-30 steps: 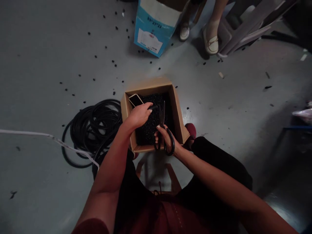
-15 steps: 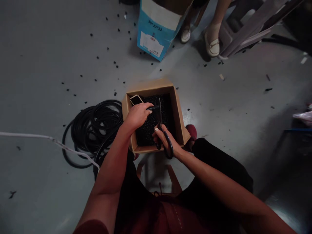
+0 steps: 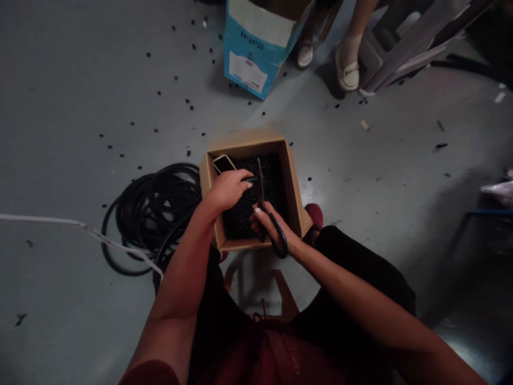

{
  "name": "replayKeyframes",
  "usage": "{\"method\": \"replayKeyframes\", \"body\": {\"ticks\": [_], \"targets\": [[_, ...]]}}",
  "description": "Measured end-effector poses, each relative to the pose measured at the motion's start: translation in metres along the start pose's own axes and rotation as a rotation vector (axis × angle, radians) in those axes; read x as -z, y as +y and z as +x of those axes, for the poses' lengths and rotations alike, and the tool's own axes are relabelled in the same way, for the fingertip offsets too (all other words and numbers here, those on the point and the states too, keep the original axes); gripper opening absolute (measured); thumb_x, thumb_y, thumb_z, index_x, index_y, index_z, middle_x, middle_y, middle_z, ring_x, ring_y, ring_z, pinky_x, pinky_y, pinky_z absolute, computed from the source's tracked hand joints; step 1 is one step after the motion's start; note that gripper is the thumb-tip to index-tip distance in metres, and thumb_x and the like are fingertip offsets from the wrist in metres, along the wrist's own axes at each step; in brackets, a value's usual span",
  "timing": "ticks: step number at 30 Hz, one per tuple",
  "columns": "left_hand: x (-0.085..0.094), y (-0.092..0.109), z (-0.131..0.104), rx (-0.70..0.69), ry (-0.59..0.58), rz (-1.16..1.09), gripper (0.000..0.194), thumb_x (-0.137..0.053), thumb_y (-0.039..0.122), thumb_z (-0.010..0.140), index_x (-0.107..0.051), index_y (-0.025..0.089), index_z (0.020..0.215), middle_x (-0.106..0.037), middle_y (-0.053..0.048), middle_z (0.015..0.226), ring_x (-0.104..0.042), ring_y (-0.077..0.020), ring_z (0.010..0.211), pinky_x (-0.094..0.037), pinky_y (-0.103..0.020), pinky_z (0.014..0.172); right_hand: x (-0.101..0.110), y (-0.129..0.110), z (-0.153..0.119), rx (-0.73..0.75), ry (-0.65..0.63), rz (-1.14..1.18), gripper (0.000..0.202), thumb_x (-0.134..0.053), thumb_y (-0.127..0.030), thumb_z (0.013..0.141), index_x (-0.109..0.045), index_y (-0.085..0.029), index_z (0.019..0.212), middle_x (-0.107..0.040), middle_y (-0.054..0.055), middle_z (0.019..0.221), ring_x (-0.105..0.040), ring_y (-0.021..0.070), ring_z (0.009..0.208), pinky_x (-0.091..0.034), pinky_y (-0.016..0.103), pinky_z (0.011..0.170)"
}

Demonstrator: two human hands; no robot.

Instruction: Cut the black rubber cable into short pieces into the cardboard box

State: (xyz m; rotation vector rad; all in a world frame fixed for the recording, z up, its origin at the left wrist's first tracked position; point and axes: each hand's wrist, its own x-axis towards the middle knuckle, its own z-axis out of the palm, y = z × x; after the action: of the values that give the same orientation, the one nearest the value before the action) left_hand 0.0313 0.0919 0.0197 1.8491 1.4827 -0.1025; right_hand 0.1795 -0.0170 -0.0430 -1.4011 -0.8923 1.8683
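Over an open cardboard box (image 3: 295, 187), my left hand (image 3: 229, 188) pinches a black ribbed tube (image 3: 250, 179) whose end points right. My right hand (image 3: 273, 222) is wrapped round the handles of black scissors (image 3: 260, 184), with the blades pointing up the view beside the tube end. Many small black pieces (image 3: 240, 216) fill the bottom of the box. A dark rectangular object with a pale rim (image 3: 224, 163) lies in the box's upper left corner. Whether the blades touch the tube is too dark to tell.
Coiled black tubing (image 3: 150, 214) lies on the floor left of the box, near a pale cable (image 3: 80, 223). Beyond stands a blue and white carton (image 3: 250, 53). Another person's feet in white shoes (image 3: 349, 75) are beside a grey plastic stool (image 3: 379, 59). Black bits dot the floor.
The scissors have tilted slightly and their blades have shifted a little to the left. My left hand has stayed almost in place with the tube.
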Motion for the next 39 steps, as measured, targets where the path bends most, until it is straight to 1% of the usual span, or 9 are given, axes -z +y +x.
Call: {"method": "replayKeyframes", "body": {"ticks": [7,11,15,21,25,29,31,34,39], "targets": [[0.003,-0.003,-0.002,-0.030,0.013,-0.037,0.041,-0.050,0.015,0.093,-0.066,0.016,0.131,-0.068,-0.007,0.134,-0.062,-0.0204,0.123,-0.044,-0.033,0.111,0.005,0.002,0.003,0.031,-0.090,0.053,0.040,-0.063,-0.055,0.085,-0.053,-0.022,0.104,-0.062,0.001,0.089,-0.061,0.0140,0.073,-0.050,0.029,0.067],[0.002,-0.003,-0.001,-0.028,-0.005,-0.004,0.042,-0.051,0.015,0.092,-0.066,0.016,0.132,-0.067,-0.009,0.136,-0.060,-0.0217,0.127,-0.043,-0.034,0.112,0.007,0.001,0.005,0.036,-0.060,-0.020,0.040,-0.065,-0.056,0.084,-0.054,-0.022,0.102,-0.061,0.000,0.086,-0.060,0.0142,0.071,-0.050,0.029,0.066],[0.001,-0.001,-0.001,-0.044,-0.010,0.015,0.041,-0.051,0.015,0.093,-0.066,0.016,0.132,-0.067,-0.009,0.136,-0.060,-0.0213,0.128,-0.044,-0.032,0.111,0.006,-0.002,0.004,0.057,-0.029,-0.057,0.039,-0.061,-0.057,0.085,-0.054,-0.022,0.101,-0.061,0.000,0.086,-0.059,0.0136,0.070,-0.049,0.029,0.065],[-0.011,0.000,0.001,-0.055,0.007,0.054,0.039,-0.049,0.017,0.095,-0.067,0.017,0.130,-0.069,-0.010,0.133,-0.063,-0.0221,0.124,-0.046,-0.031,0.107,0.004,-0.001,0.004,0.028,0.003,-0.027,0.043,-0.063,-0.062,0.082,-0.051,-0.023,0.095,-0.057,-0.002,0.078,-0.055,0.0130,0.064,-0.048,0.028,0.060],[-0.020,-0.002,0.001,-0.080,-0.004,0.113,0.039,-0.047,0.018,0.096,-0.066,0.016,0.130,-0.069,-0.012,0.131,-0.064,-0.0235,0.123,-0.047,-0.033,0.106,0.006,-0.002,0.004,0.000,-0.002,-0.002,0.050,-0.068,-0.065,0.078,-0.053,-0.022,0.098,-0.060,0.000,0.084,-0.059,0.0141,0.071,-0.050,0.030,0.068],[-0.022,-0.003,-0.001,-0.065,-0.030,0.154,0.040,-0.045,0.020,0.097,-0.066,0.016,0.130,-0.069,-0.014,0.129,-0.065,-0.0262,0.121,-0.049,-0.035,0.103,0.008,-0.001,0.004,-0.019,-0.018,-0.005,0.057,-0.070,-0.070,0.073,-0.055,-0.022,0.099,-0.060,0.001,0.087,-0.060,0.0147,0.075,-0.051,0.031,0.072],[-0.021,-0.003,-0.003,-0.065,-0.028,0.168,0.040,-0.044,0.020,0.097,-0.065,0.016,0.131,-0.069,-0.014,0.130,-0.064,-0.0252,0.122,-0.049,-0.034,0.102,0.008,0.001,0.005,-0.015,-0.014,-0.003,0.057,-0.069,-0.071,0.074,-0.054,-0.021,0.097,-0.059,0.000,0.085,-0.059,0.0142,0.073,-0.051,0.030,0.071],[-0.021,0.000,-0.006,-0.043,-0.018,0.206,0.038,-0.044,0.021,0.098,-0.066,0.018,0.128,-0.071,-0.012,0.126,-0.065,-0.0239,0.120,-0.049,-0.032,0.100,0.007,0.003,0.006,-0.028,-0.020,0.003,0.053,-0.065,-0.071,0.078,-0.051,-0.022,0.092,-0.057,-0.002,0.079,-0.056,0.0129,0.066,-0.049,0.028,0.063],[-0.019,-0.001,-0.009,-0.007,-0.025,0.227,0.038,-0.040,0.025,0.100,-0.066,0.018,0.128,-0.070,-0.013,0.128,-0.065,-0.0253,0.119,-0.050,-0.033,0.097,0.007,0.004,0.008,-0.011,-0.028,-0.013,0.047,-0.065,-0.066,0.079,-0.049,-0.022,0.085,-0.053,-0.004,0.071,-0.052,0.0112,0.057,-0.045,0.026,0.055]]}}
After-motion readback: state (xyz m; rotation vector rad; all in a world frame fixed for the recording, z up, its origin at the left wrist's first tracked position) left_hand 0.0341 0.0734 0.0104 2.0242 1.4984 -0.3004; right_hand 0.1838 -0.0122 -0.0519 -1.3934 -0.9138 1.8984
